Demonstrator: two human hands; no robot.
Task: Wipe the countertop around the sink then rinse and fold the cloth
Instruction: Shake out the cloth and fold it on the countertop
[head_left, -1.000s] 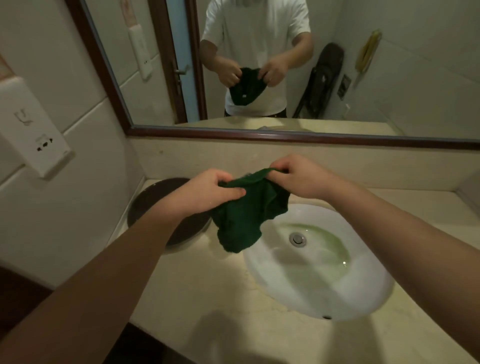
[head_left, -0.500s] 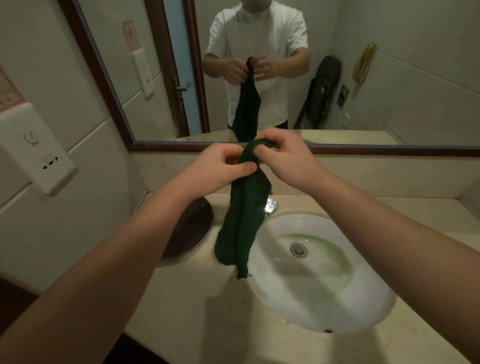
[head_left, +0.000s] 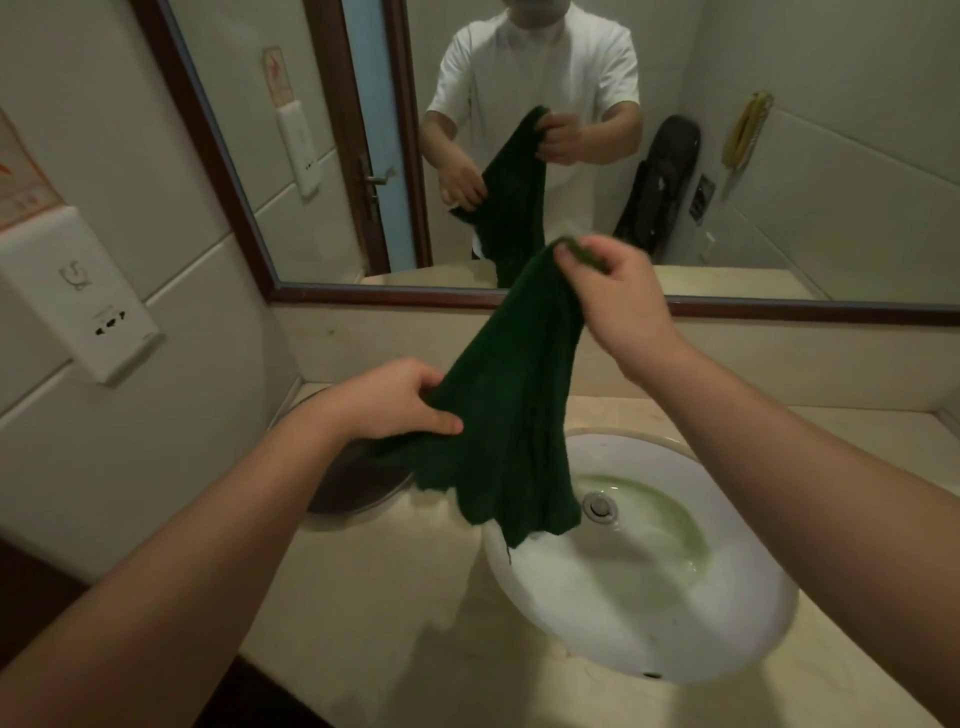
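A dark green cloth (head_left: 511, 410) hangs in the air above the left rim of the white oval sink (head_left: 675, 623). My right hand (head_left: 610, 291) pinches its top corner high up, in front of the mirror's lower frame. My left hand (head_left: 387, 400) grips the cloth's left edge lower down, over the back left of the beige countertop (head_left: 374, 597). The cloth is stretched slantwise between the two hands, and its lower end dangles near the sink's drain (head_left: 600, 506). Greenish water lies in the basin.
A dark round lid or bin opening (head_left: 348, 483) is set in the counter left of the sink. A wide wood-framed mirror (head_left: 779, 156) spans the back wall. A white wall-mounted dispenser (head_left: 78, 291) sits on the left wall. The tap is hidden behind the cloth.
My hands were together at the cloth's top; my left hand has slid down and left along the edge while my right stays high. The cloth has spread out from a narrow hanging strip.
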